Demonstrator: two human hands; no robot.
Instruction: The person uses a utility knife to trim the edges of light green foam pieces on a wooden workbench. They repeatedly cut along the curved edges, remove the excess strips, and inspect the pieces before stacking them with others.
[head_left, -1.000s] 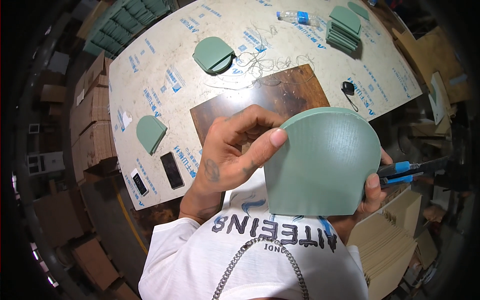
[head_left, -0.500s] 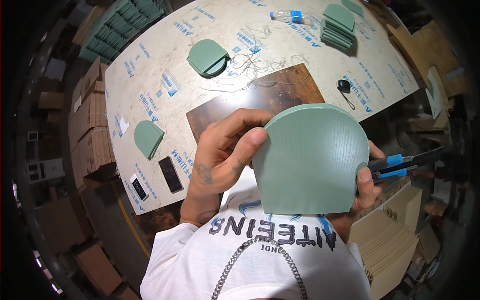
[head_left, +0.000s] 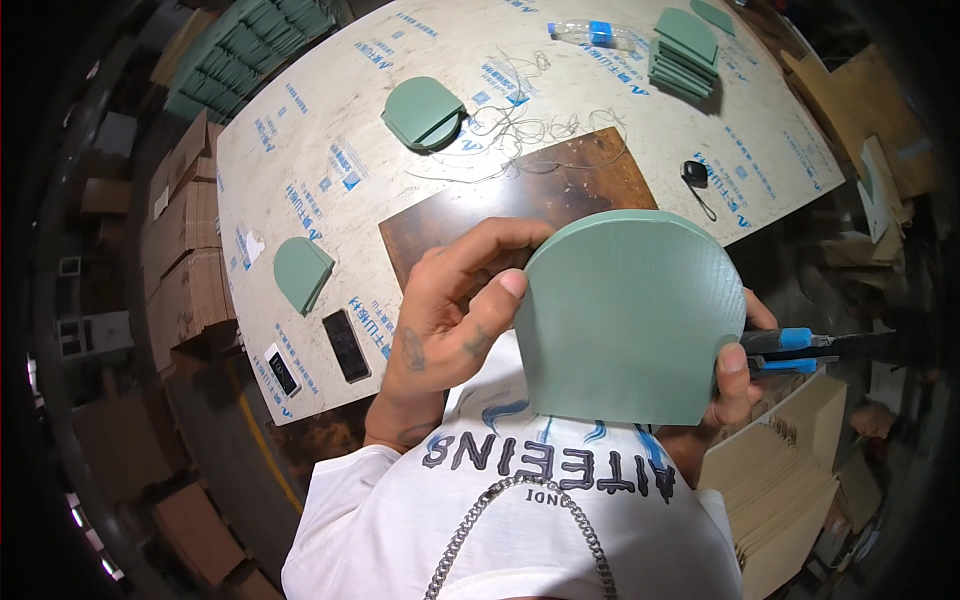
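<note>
A green panel [head_left: 630, 325] with a rounded top and a straight lower edge is held up in front of my chest. My left hand [head_left: 445, 315] pinches its upper left edge between thumb and fingers. At its right edge my right hand [head_left: 735, 385] grips the panel, with the thumb in front and most fingers hidden behind. A hand tool with black and blue handles [head_left: 795, 340] sticks out to the right from that same hand. Its far end is dark and blurred, so its exact kind is unclear.
On the white printed table [head_left: 400, 215] are a brown board [head_left: 500, 215], tangled string [head_left: 530, 130], green panels [head_left: 425, 110], a panel stack [head_left: 685, 65], a bottle [head_left: 592, 34], phone [head_left: 346, 345], small device [head_left: 281, 370] and black strapped object [head_left: 695, 176]. Cardboard [head_left: 190, 250] stands left.
The tool in my right hand has swung down slightly at its far end. The panel has shifted a little to the right and tilted, still held by both hands.
</note>
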